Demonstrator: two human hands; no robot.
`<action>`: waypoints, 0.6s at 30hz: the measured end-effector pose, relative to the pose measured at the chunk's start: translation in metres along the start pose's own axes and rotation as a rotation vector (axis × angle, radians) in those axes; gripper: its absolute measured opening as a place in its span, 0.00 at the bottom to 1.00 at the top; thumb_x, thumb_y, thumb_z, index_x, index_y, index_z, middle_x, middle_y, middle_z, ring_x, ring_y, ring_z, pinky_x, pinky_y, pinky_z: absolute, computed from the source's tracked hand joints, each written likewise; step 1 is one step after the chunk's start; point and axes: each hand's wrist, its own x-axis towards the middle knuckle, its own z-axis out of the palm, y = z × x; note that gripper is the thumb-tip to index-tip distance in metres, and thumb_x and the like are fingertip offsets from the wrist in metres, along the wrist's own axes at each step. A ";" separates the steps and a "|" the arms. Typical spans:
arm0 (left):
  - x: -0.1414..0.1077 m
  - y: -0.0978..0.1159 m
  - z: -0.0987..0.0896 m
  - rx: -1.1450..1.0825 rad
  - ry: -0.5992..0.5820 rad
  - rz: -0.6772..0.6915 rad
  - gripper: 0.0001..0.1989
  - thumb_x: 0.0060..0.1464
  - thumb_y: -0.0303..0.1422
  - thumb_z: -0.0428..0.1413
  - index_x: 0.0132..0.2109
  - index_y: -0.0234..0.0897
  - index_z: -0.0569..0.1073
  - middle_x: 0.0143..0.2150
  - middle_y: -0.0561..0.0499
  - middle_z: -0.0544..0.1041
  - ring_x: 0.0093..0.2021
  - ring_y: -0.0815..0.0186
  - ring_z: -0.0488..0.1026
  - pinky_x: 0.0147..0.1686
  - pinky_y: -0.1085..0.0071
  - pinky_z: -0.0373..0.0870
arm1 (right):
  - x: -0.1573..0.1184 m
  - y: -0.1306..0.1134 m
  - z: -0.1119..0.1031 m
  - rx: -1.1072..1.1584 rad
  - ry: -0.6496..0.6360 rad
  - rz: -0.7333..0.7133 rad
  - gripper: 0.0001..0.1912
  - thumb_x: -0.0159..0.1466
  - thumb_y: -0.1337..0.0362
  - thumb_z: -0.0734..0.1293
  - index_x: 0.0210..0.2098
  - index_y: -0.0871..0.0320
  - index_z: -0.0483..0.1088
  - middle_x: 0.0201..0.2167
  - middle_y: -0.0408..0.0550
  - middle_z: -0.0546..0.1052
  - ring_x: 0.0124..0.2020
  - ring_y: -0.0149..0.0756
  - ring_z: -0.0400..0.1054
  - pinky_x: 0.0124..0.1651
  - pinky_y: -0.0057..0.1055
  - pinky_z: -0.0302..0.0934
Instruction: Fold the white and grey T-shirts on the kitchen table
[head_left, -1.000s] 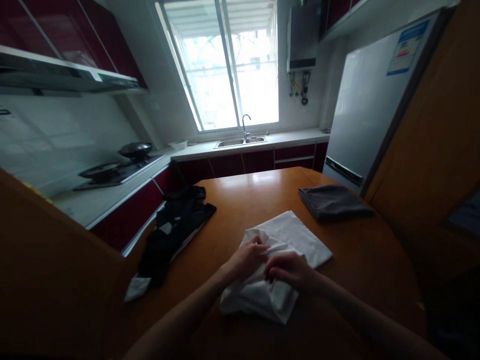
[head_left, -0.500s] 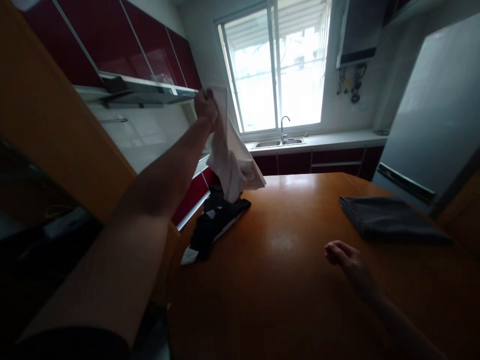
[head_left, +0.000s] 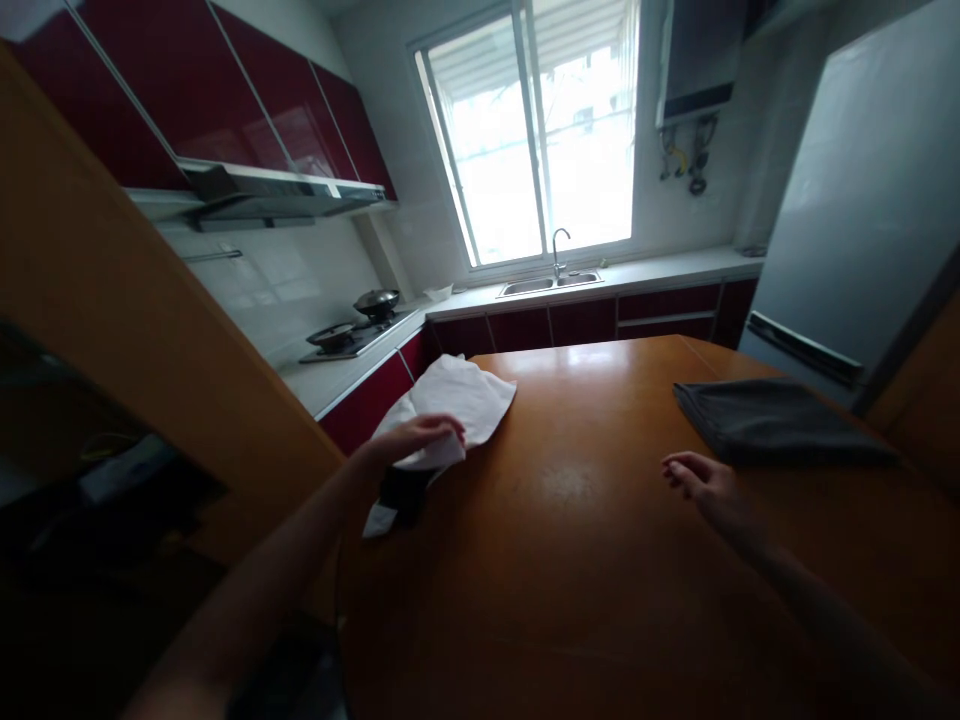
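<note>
A white cloth or garment (head_left: pixel 469 395) lies spread at the left end of the wooden table (head_left: pixel 570 540), over a black garment (head_left: pixel 405 492) with white parts. Only the near end of the black one shows. My left hand (head_left: pixel 424 434) is at the near edge of the white cloth, its fingers closed on a fold of it. Above the right part of the tabletop, my right hand (head_left: pixel 705 485) hovers with curled fingers and nothing visible in them. Just beyond that hand rests a folded dark grey cloth (head_left: pixel 780 425).
Behind the table runs a white counter with a sink (head_left: pixel 551 284) under the window. Two pans stand on the stove (head_left: pixel 356 340) at left, below a range hood (head_left: pixel 277 190). A fridge (head_left: pixel 847 200) is at right; an orange-brown wooden panel (head_left: pixel 150 300) slants down the left.
My left hand has come down and nearer from high up, and the white cloth that hung from it now lies over the black garment. My right hand has barely moved.
</note>
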 end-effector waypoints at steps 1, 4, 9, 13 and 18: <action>-0.014 -0.012 0.009 0.029 -0.209 -0.086 0.25 0.53 0.51 0.63 0.48 0.36 0.78 0.44 0.44 0.82 0.46 0.54 0.79 0.47 0.62 0.75 | 0.014 0.005 -0.013 -0.094 0.079 -0.017 0.16 0.59 0.55 0.64 0.37 0.59 0.77 0.35 0.54 0.80 0.35 0.43 0.73 0.37 0.34 0.65; -0.040 -0.034 0.023 0.124 -0.385 -0.194 0.26 0.54 0.49 0.62 0.54 0.40 0.76 0.50 0.45 0.80 0.50 0.55 0.77 0.49 0.64 0.73 | 0.057 0.028 -0.058 -0.519 0.337 -0.024 0.17 0.61 0.62 0.61 0.42 0.61 0.77 0.44 0.60 0.79 0.45 0.49 0.72 0.48 0.40 0.64; -0.024 -0.075 0.034 0.311 0.240 -0.024 0.25 0.59 0.50 0.50 0.53 0.36 0.74 0.51 0.41 0.78 0.51 0.54 0.76 0.52 0.57 0.72 | 0.093 0.062 -0.104 -1.026 0.424 0.260 0.23 0.62 0.58 0.65 0.52 0.64 0.75 0.52 0.70 0.73 0.53 0.63 0.65 0.48 0.50 0.60; 0.000 -0.127 0.050 0.734 0.599 0.026 0.21 0.55 0.42 0.53 0.52 0.36 0.73 0.55 0.36 0.75 0.58 0.46 0.70 0.58 0.46 0.66 | 0.085 0.056 -0.102 -1.047 0.465 0.181 0.15 0.66 0.62 0.61 0.43 0.62 0.76 0.46 0.63 0.76 0.47 0.53 0.66 0.45 0.43 0.58; 0.019 -0.129 0.094 0.810 0.694 0.184 0.17 0.60 0.38 0.51 0.53 0.39 0.73 0.56 0.39 0.73 0.58 0.47 0.70 0.57 0.46 0.67 | 0.049 0.010 -0.060 -0.895 0.461 -0.151 0.14 0.69 0.61 0.60 0.31 0.59 0.72 0.35 0.56 0.75 0.41 0.46 0.67 0.45 0.38 0.59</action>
